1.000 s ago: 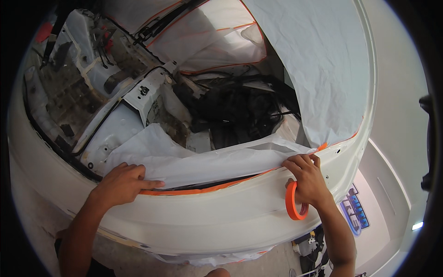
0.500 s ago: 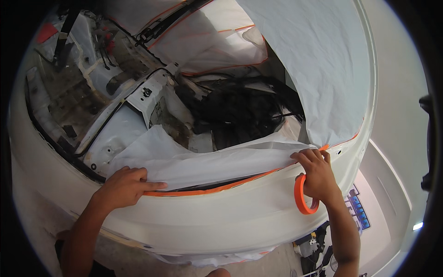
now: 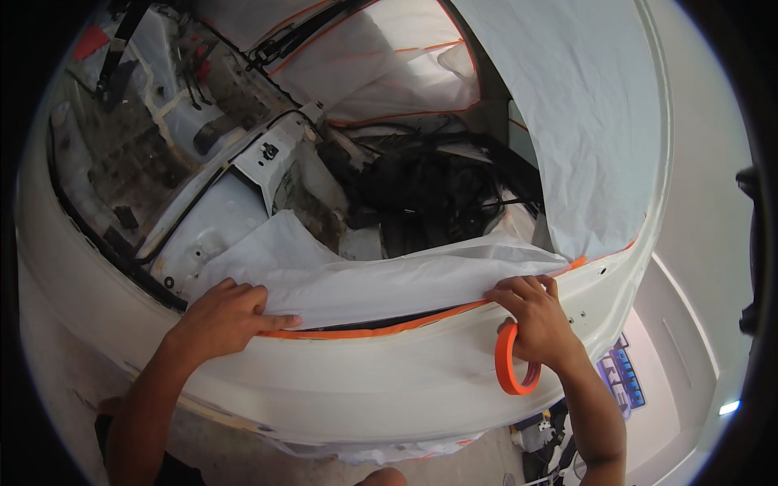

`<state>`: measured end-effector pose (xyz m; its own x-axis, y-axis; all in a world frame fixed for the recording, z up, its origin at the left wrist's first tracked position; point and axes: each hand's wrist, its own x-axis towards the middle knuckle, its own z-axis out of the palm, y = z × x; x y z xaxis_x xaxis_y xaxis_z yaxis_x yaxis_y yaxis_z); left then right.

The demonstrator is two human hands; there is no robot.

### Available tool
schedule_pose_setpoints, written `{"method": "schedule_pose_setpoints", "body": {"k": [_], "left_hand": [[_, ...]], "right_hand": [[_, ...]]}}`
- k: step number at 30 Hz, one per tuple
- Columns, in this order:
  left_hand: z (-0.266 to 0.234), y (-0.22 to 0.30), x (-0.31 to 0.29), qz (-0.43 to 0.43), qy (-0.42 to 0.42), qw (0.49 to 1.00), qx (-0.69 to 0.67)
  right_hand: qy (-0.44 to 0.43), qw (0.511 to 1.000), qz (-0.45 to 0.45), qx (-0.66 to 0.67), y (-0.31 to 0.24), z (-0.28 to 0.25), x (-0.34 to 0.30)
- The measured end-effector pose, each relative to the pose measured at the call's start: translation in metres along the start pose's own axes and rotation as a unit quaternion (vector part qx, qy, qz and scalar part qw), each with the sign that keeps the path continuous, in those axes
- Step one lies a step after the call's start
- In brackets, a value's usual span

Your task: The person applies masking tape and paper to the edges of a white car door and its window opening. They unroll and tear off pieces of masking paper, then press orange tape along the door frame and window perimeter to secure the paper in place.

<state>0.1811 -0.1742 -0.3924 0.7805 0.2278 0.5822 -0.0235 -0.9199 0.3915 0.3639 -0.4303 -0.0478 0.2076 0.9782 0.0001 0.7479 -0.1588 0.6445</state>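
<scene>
A white masking sheet lies along the edge of a white car body's opening. A strip of orange masking tape runs along that edge, with a dark gap between part of it and the sheet. My left hand is curled on the sheet's left part, its thumb stretched out to the right and pressing at the tape's left end. Farther right, my right hand rests its fingertips on the sheet's edge by the tape. From this hand hangs a roll of orange masking tape; the fingers inside it are partly hidden.
Inside the opening lie bare metal panels and a bundle of black wiring. A larger pale sheet covers the right side. Below the car, assorted parts lie on the floor.
My right hand has slid left along the taped edge, carrying the tape roll with it. My left hand stays nearly in place. The whole view has shifted slightly.
</scene>
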Motion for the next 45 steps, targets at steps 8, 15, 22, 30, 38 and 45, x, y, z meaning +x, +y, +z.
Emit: {"method": "schedule_pose_setpoints", "body": {"k": [8, 15, 22, 30, 38, 45], "left_hand": [[0.003, 0.000, 0.004, -0.009, -0.015, 1.000, -0.001], [0.005, 0.001, 0.005, -0.011, -0.021, 1.000, 0.000], [0.001, 0.001, 0.005, -0.005, -0.013, 0.998, -0.057], [0.002, 0.003, 0.006, -0.001, 0.005, 1.000, -0.013], [-0.002, 0.000, 0.011, 0.007, -0.051, 0.998, -0.021], [-0.002, -0.002, 0.010, 0.014, -0.071, 0.997, -0.024]], "right_hand": [[0.007, 1.000, -0.008, -0.023, -0.006, 0.002, -0.005], [0.011, 1.000, -0.007, 0.000, -0.009, 0.008, 0.008], [-0.011, 0.999, 0.004, 0.046, -0.019, 0.016, 0.009], [-0.012, 1.000, 0.015, 0.012, -0.025, 0.016, 0.005], [-0.016, 1.000, 0.014, 0.004, -0.028, 0.016, 0.009], [-0.015, 0.999, -0.001, 0.029, -0.041, 0.017, 0.019]]}}
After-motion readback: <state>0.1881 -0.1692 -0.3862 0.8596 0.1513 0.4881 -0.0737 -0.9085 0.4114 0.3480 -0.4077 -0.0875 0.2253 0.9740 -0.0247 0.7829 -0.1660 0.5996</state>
